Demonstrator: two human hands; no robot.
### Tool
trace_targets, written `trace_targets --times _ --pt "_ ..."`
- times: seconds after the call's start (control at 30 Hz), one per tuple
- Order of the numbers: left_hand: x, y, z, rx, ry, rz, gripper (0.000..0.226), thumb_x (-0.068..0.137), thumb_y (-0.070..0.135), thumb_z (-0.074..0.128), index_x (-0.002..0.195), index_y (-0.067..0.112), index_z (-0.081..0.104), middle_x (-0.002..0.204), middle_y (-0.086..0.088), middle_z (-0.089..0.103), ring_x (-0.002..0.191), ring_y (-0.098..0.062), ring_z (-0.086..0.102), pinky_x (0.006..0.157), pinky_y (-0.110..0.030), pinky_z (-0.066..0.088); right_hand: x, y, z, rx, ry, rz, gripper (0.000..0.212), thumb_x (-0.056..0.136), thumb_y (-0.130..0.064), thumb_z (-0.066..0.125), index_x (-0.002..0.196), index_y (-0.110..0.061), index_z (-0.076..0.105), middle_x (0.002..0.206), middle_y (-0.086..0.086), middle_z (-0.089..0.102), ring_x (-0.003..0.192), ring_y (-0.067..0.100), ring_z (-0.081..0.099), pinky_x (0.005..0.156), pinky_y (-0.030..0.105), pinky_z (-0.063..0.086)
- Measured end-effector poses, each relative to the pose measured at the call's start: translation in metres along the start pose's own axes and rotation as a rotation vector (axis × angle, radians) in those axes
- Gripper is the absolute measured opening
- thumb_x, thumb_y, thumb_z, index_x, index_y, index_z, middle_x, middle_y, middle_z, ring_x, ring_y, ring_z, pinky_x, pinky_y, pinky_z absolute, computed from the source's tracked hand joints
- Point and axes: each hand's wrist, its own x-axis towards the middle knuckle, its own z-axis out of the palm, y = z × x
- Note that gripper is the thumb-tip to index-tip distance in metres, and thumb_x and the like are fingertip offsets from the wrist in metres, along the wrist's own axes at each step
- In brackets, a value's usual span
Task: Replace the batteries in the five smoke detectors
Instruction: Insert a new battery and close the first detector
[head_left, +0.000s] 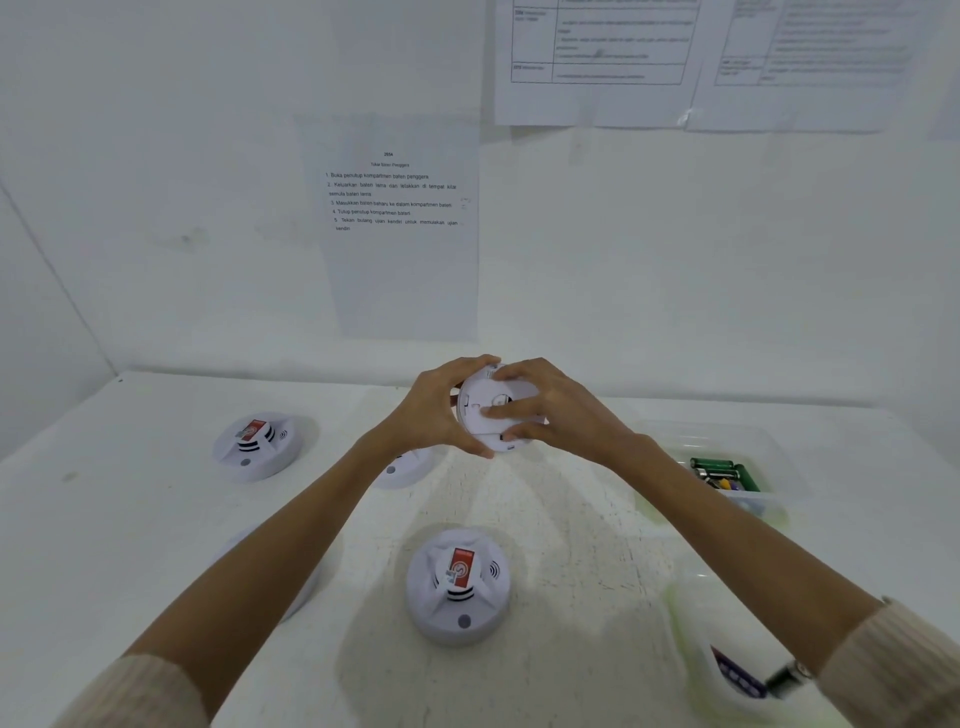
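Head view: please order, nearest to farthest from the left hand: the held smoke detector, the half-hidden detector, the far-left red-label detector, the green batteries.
1. held smoke detector, gripped by the left hand itself, centre.
2. half-hidden detector, on the table just under its wrist.
3. red-label detector, far left on the table.
4. green batteries, in the tray at the right.

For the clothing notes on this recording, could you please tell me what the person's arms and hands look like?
The left hand and right hand are bare: no gloves, rings or watch show. Both forearms are uncovered. The left sleeve and right sleeve are of cream ribbed knit and end near the elbows, at the bottom corners of the view.
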Motion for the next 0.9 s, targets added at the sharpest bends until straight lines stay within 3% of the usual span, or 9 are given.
trace_targets --times 0.13,0.27,0.4,0.5,0.6,0.7,0.83,0.9 --pt "0.0 0.001 0.002 -0.021 0.029 0.006 0.096 0.038 0.043 0.085 0.125 0.027 0.048 0.12 0.018 0.055 0.107 0.008 0.052 0.084 -0.009 0.046 0.011 -0.001 0.005 -0.039 0.05 0.062 0.031 0.077 -0.031 0.065 0.108 -0.028 0.069 0.123 0.006 0.058 0.109 0.025 0.052 0.09 0.03 0.044" --pt "0.002 0.004 0.002 -0.019 0.041 0.036 0.095 0.037 0.043 0.085 0.123 0.027 0.048 0.121 0.017 0.053 0.109 0.01 0.05 0.084 -0.007 0.044 0.009 -0.002 0.005 0.015 0.219 0.152 0.059 0.068 -0.044 0.069 0.114 -0.009 0.061 0.11 0.005 0.065 0.096 0.023 0.06 0.099 0.033 0.038" --pt "0.002 0.005 0.002 -0.01 0.041 0.028 0.093 0.036 0.044 0.084 0.121 0.034 0.046 0.118 0.022 0.052 0.106 0.013 0.05 0.082 -0.007 0.045 0.008 -0.011 0.007 0.157 0.275 0.265 0.062 0.06 -0.033 0.078 0.111 -0.008 0.055 0.11 0.002 0.06 0.097 0.02 0.055 0.083 0.029 0.046" --pt "0.001 0.005 0.003 -0.014 0.039 0.021 0.094 0.037 0.044 0.084 0.122 0.032 0.046 0.119 0.02 0.051 0.107 0.012 0.049 0.082 -0.007 0.045 0.005 -0.012 0.009 0.266 0.319 0.303 0.064 0.057 -0.03 0.079 0.112 -0.009 0.052 0.113 -0.002 0.056 0.101 0.02 0.055 0.08 0.031 0.047" --pt "0.001 0.005 0.002 -0.028 0.047 0.014 0.096 0.037 0.043 0.086 0.125 0.03 0.048 0.12 0.018 0.053 0.109 0.006 0.051 0.085 -0.012 0.048 0.004 -0.014 0.013 0.346 0.347 0.34 0.067 0.057 -0.03 0.079 0.115 -0.01 0.051 0.117 -0.008 0.05 0.106 0.017 0.053 0.082 0.026 0.046" --pt "0.002 0.007 -0.002 -0.03 0.059 0.019 0.098 0.038 0.042 0.086 0.127 0.028 0.048 0.122 0.014 0.054 0.109 0.003 0.052 0.086 -0.017 0.049 0.005 -0.011 0.01 0.263 0.35 0.336 0.066 0.061 -0.035 0.077 0.118 -0.016 0.052 0.117 -0.014 0.049 0.107 0.006 0.046 0.081 0.023 0.046" --pt "0.006 0.01 -0.003 -0.029 0.037 0.016 0.1 0.039 0.041 0.087 0.129 0.029 0.047 0.125 0.014 0.053 0.112 0.003 0.05 0.087 -0.016 0.049 0.002 0.0 0.01 0.186 0.356 0.303 0.068 0.063 -0.052 0.072 0.122 -0.022 0.054 0.13 -0.005 0.042 0.118 0.004 0.031 0.093 0.004 0.029" --pt "0.007 0.011 -0.002 -0.034 0.038 0.015 0.099 0.039 0.041 0.087 0.128 0.032 0.046 0.124 0.016 0.052 0.112 0.003 0.05 0.088 -0.017 0.049 -0.001 0.006 0.009 0.27 0.35 0.339 0.066 0.062 -0.046 0.079 0.12 -0.028 0.056 0.132 -0.002 0.035 0.121 0.009 0.032 0.095 0.002 0.027"
